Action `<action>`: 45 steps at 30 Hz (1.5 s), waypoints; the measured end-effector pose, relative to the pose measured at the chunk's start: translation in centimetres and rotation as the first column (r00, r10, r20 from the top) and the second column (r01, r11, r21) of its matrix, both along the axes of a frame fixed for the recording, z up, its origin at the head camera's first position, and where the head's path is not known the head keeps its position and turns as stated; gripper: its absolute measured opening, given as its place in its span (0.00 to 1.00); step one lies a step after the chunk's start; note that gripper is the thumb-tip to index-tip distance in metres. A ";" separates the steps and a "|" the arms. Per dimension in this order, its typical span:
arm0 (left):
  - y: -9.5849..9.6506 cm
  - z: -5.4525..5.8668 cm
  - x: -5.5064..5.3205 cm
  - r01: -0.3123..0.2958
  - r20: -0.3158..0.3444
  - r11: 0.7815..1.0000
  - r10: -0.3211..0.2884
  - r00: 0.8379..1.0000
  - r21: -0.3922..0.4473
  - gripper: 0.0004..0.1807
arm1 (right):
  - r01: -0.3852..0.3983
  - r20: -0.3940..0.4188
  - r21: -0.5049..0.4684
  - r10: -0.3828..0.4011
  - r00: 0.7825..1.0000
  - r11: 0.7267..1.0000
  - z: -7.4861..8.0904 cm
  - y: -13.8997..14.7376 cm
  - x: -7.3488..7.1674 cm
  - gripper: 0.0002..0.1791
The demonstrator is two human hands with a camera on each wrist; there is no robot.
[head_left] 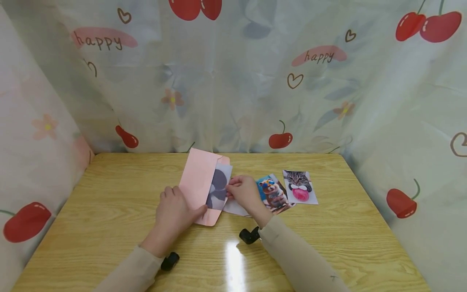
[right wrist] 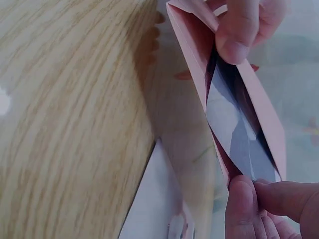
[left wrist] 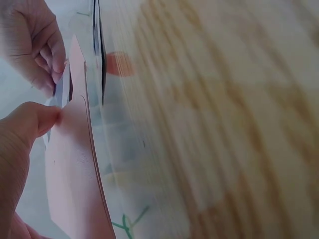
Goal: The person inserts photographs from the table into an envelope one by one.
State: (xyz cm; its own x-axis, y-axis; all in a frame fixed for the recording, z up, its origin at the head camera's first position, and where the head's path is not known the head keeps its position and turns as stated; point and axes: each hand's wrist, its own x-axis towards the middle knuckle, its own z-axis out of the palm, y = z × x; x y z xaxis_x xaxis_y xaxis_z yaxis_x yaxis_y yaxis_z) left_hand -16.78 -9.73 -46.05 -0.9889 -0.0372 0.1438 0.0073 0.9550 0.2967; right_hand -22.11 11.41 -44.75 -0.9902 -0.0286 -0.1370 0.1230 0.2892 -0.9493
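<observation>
A pink envelope (head_left: 197, 174) is held by my left hand (head_left: 174, 210), its thumb (left wrist: 46, 118) at the edge of the opening. Partly inside the envelope sits a grey and dark photo card (head_left: 219, 187). My right hand (head_left: 248, 195) pinches the card's outer edge between thumb and fingertips. In the right wrist view the envelope's mouth gapes, with the photo card (right wrist: 237, 119) lying between its two walls. The left thumb presses near the card's upper end there. The rest of the card is hidden by the envelope.
Right of the envelope, a hamster photo (head_left: 270, 192) lies on the wooden table (head_left: 120, 202), beside a cat photo (head_left: 300, 188). A pale card (head_left: 236, 208) lies partly under my right hand. Patterned cloth (head_left: 233, 81) hangs behind and at both sides.
</observation>
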 end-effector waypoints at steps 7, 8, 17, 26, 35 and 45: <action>0.3 0.1 0.2 0.007 -0.026 1.000 -0.007 1.000 0.011 0.54 | -0.027 0.002 -0.006 0.027 1.000 1.000 -0.3 -1.1 -0.1 0.08; 0.4 0.2 0.2 0.009 -0.026 1.000 -0.008 1.000 0.010 0.54 | -0.026 0.003 0.005 0.026 1.000 1.000 -0.3 -1.2 -0.1 0.08; 0.5 -0.1 0.3 0.021 -0.009 0.999 -0.021 1.000 0.025 0.55 | -0.036 -0.009 -0.027 0.036 0.999 0.999 -0.7 -2.4 0.0 0.08; 0.3 -0.3 0.6 0.011 -0.038 0.999 -0.009 0.999 0.047 0.54 | -0.019 -0.003 -0.064 0.019 1.000 0.998 -1.1 -3.0 -0.2 0.06; 0.2 -0.4 0.6 0.027 -0.070 0.998 -0.023 0.997 0.064 0.51 | -0.001 0.007 -0.113 0.001 1.000 0.994 -1.1 -3.0 -0.1 0.07; 0.0 -0.6 0.5 0.026 -0.102 0.998 -0.020 0.995 0.059 0.50 | -0.030 -0.034 -0.033 0.029 0.999 0.999 -1.4 -2.9 -0.1 0.09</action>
State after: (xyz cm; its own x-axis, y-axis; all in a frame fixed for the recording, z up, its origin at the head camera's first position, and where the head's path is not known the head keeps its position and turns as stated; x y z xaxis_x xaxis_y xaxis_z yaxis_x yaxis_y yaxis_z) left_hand -16.28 -9.68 -46.68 -0.9701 -0.0263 0.2411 0.0616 0.9348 0.3498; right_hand -22.18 8.51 -46.12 -0.9929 -0.0618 -0.1019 0.0825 0.2603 -0.9620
